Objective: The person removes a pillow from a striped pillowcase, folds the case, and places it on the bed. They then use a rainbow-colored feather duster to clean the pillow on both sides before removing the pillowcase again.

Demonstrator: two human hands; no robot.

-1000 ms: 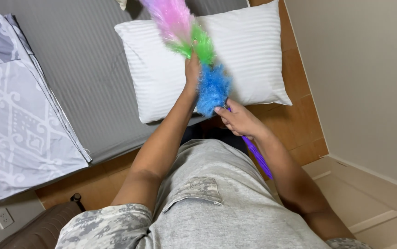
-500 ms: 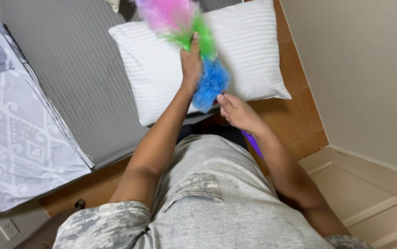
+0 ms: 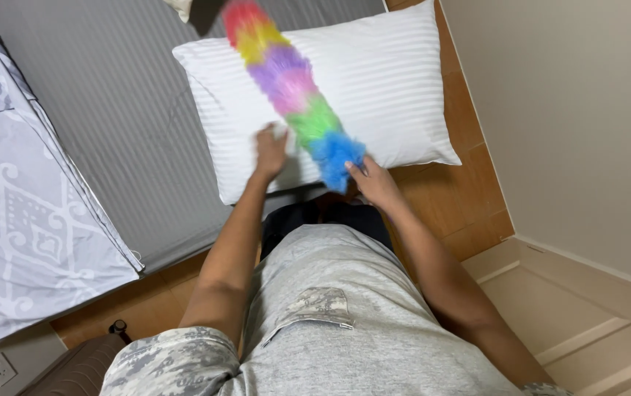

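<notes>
Head view: the right hand (image 3: 374, 183) grips the base of a rainbow feather duster (image 3: 290, 92) lying across the white striped pillow (image 3: 396, 81) — its handle hidden. The left hand (image 3: 270, 150) presses, fingers curled, on the pillow beside it.

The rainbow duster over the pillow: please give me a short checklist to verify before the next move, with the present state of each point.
1. Right hand grips the rainbow duster at its blue end: ok.
2. Handle itself visible: not ok, hidden under the hand.
3. Left hand rests on the white pillow: ok; whether its fingers pinch the cloth, cannot tell.
4. Duster lies across the pillow: ok; touching or just above, cannot tell.
5. Pillow sits on the grey bed sheet, partly over the wooden frame: ok.
</notes>
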